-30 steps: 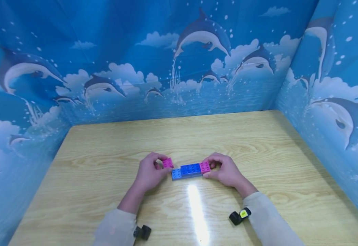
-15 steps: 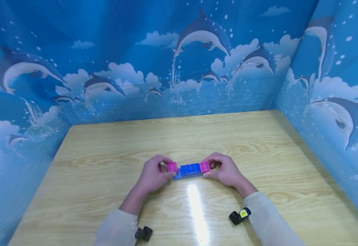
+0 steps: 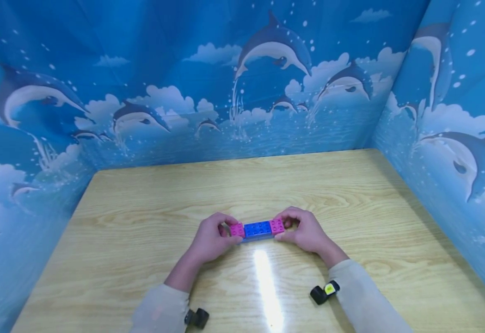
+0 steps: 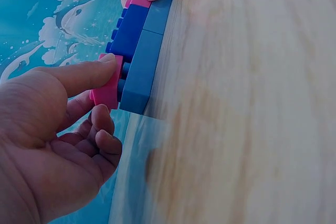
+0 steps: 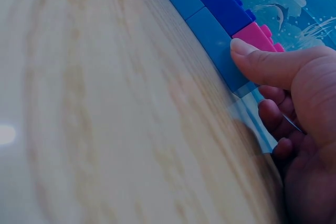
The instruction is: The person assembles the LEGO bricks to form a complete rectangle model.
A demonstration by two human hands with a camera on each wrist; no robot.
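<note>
Two light blue bricks [image 4: 140, 69] lie end to end on the table as a bottom row. A dark blue brick [image 3: 257, 229] sits on top, across their middle. My left hand [image 3: 211, 237] pinches a pink brick [image 4: 108, 85] between thumb and fingers, just above the studs at the row's left end; a thin gap with studs shows under it in the left wrist view. At the other end, my right hand [image 3: 304, 230] grips a second pink brick [image 5: 257, 38] that sits on the row beside the dark blue one, its thumb also against the light blue brick.
The wood-grain table [image 3: 150, 199] extends around the bricks. Dolphin-print cloth walls [image 3: 175, 92] rise at its back and sides. Black wrist cameras sit at both sleeves. A bright light reflection [image 3: 268, 286] lies on the tabletop in front of the bricks.
My left hand has moved right and slightly down, bringing its pink brick from beside the row to over the left-end studs. The right hand has stayed in place.
</note>
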